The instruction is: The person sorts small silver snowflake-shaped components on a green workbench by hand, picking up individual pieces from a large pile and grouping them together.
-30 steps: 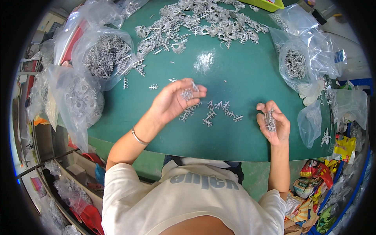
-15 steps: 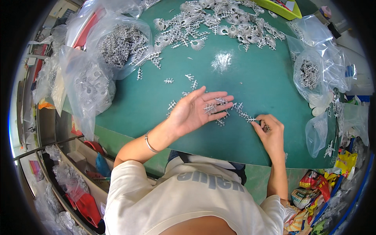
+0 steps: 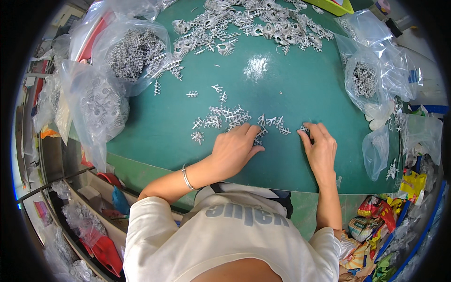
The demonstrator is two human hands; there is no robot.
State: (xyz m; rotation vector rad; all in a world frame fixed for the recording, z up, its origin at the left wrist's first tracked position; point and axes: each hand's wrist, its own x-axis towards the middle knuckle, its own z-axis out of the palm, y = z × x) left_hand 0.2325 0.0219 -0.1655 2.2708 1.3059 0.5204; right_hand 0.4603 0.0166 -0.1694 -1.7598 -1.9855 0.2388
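Observation:
My left hand point(image 3: 236, 148) is turned palm down over the table, its fingers bent onto small silver branch-shaped metal pieces point(image 3: 230, 114). One such piece point(image 3: 258, 139) shows between its thumb and fingertips. To the right, my right hand point(image 3: 320, 148) pinches another branch-shaped piece point(image 3: 304, 128) between thumb and fingers, mostly covered by them. Between the hands lie a few more pieces point(image 3: 278, 123), flat on the green table point(image 3: 188, 145). A few single pieces point(image 3: 192, 94) are scattered farther left.
A large heap of silver fan-shaped and branch-shaped pieces point(image 3: 263, 23) covers the far side. Clear bags of pieces stand at left point(image 3: 134, 56) and right point(image 3: 364, 80). A yellow-green tray point(image 3: 336, 6) sits at the far edge; an open drawer point(image 3: 101, 197) lies below left.
My left hand, palm up with pieces on it before, has turned over and come down onto the table among the pieces. My right hand has shifted slightly away from the near edge.

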